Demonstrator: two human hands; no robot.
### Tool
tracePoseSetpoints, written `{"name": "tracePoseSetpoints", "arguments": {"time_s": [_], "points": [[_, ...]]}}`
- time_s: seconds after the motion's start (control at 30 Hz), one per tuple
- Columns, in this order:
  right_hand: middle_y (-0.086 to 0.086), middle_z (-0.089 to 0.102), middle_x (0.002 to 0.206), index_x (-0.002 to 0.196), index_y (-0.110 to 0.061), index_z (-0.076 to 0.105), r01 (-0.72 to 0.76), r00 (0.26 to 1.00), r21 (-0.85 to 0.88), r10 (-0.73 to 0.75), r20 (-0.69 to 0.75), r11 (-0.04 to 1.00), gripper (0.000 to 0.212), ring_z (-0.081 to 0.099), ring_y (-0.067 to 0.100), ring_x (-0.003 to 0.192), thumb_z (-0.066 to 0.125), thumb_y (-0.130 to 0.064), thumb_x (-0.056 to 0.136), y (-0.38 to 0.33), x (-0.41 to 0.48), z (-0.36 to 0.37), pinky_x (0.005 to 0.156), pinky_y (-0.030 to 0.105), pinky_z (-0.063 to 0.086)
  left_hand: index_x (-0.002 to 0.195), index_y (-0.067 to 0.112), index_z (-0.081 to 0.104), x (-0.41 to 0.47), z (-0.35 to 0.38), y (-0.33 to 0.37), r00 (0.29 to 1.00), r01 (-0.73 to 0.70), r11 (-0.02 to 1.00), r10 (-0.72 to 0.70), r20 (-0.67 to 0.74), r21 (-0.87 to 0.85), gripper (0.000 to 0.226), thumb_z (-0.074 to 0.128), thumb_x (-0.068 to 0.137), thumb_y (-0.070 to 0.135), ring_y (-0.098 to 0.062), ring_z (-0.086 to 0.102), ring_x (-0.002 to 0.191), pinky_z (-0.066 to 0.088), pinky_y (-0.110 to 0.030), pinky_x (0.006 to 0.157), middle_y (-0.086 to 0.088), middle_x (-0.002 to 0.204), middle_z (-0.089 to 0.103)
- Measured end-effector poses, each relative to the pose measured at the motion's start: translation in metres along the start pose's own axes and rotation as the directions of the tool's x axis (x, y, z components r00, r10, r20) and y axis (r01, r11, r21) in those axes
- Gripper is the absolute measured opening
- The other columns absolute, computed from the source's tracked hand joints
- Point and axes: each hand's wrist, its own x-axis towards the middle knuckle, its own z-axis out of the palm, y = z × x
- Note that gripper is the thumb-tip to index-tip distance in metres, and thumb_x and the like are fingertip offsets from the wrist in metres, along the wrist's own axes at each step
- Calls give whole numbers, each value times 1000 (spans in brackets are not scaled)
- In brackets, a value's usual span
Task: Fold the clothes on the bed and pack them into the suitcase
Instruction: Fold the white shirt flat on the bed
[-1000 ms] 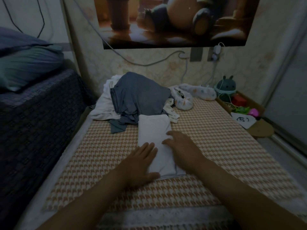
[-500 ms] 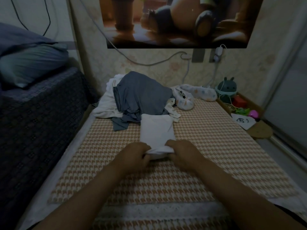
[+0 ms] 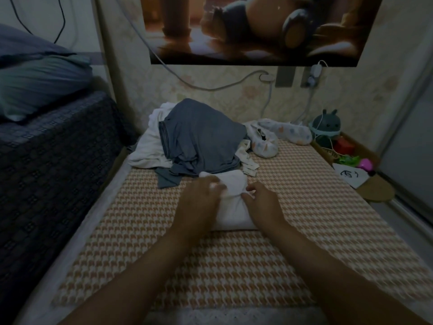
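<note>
White garment (image 3: 234, 207) mid-bed, folded into a thick pad on the brown-and-white checked mat (image 3: 304, 219), far end right against a grey garment (image 3: 203, 137). Left hand (image 3: 199, 202) laid over the pad's left side, fingers reaching the far fold and smeared by blur: gripping or only pressing, cannot tell. Right hand (image 3: 262, 202) at the pad's right side, thumb and curled fingers pinching a ridge of the white cloth. Grey garment heaped over a crumpled white cloth (image 3: 150, 146) at the far end of the mat; to its right, two pale patterned pieces (image 3: 264, 144). Far right, beside the bed, a dark round toy (image 3: 325, 124) with ears, a pink ball (image 3: 366, 164) and a sheet of paper (image 3: 349, 180) with a drawing. At left, a pillow (image 3: 39, 83) on a darker, higher bed (image 3: 58, 160).
</note>
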Motion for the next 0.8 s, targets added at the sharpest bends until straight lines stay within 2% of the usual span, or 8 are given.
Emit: {"name": "tracePoseSetpoints", "arguments": {"time_s": [0.07, 0.2, 0.3, 0.37, 0.47, 0.57, 0.67, 0.8], "points": [[5, 66, 110, 114, -15, 60, -19, 1000, -23, 19, -22, 1000, 26, 60, 18, 98, 63, -29, 92, 3, 6, 3, 75, 21, 36, 101, 16, 68, -7, 7, 2, 964, -225, 974, 216, 157, 39, 23, 55, 89, 30, -25, 59, 97, 42, -39, 88, -5, 109, 65], [7, 58, 115, 119, -13, 58, 125, 987, -86, -133, -93, 988, 29, 56, 20, 103, 63, -18, 91, 7, 10, 4, 84, 23, 39, 145, 21, 42, -25, 23, -8, 885, -56, 995, 12, 465, 81, 73, 31, 91, 69, -19, 34, 140, 17, -38, 119, 2, 151, 40], [11, 60, 112, 107, -9, 67, 541, 810, -296, -582, -69, 787, 20, 56, 24, 101, 58, -15, 90, 6, 6, -1, 92, 32, 42, 149, 22, 34, -19, 29, -21, 855, -16, 999, 35, 517, -41, 79, 33, 88, 72, -14, 26, 143, 6, -32, 120, 4, 154, 34], [12, 65, 112, 110, -8, 69, 712, 692, -278, -712, 122, 645, 35, 59, 25, 101, 48, -30, 93, 9, -5, -4, 98, 34, 41, 150, 22, 34, -15, 28, -25, 856, 20, 994, 37, 515, -105, 78, 41, 88, 68, -11, 26, 143, 5, -29, 121, 5, 154, 33], [7, 39, 152, 149, -14, 35, 628, 740, -202, -496, 454, 751, 77, 37, 20, 138, 41, -58, 86, 21, -19, -6, 116, 26, 17, 151, 21, 30, -18, 28, -34, 843, 70, 988, 16, 538, -139, 84, 42, 84, 71, -8, 19, 145, -7, -13, 113, 6, 157, 26], [-3, 13, 162, 156, -24, 9, 557, 747, -243, -351, 564, 794, 91, 14, 13, 148, 51, -57, 82, 26, -13, -6, 117, 21, 6, 150, 21, 33, -21, 23, -45, 857, 3, 995, 51, 514, -104, 95, 34, 77, 82, -13, 17, 146, 8, -27, 119, 0, 159, 24], [-5, 11, 161, 156, -24, 6, 502, 767, -268, -280, 578, 822, 92, 15, 13, 147, 62, -42, 85, 19, -9, -8, 114, 18, 8, 147, 25, 36, -26, 15, -48, 903, -84, 996, 91, 420, -35, 91, 53, 74, 76, -20, 28, 138, 29, -40, 111, -2, 152, 31], [-2, 29, 156, 152, -27, 24, 373, 804, -232, -188, 563, 898, 82, 32, 19, 141, 60, -48, 81, 7, -2, -4, 109, 15, 16, 152, 33, 16, -26, 10, -42, 809, 250, 956, -119, 575, -155, 101, 69, 72, 62, -20, 24, 136, 35, -44, 109, 2, 150, 27]]}}
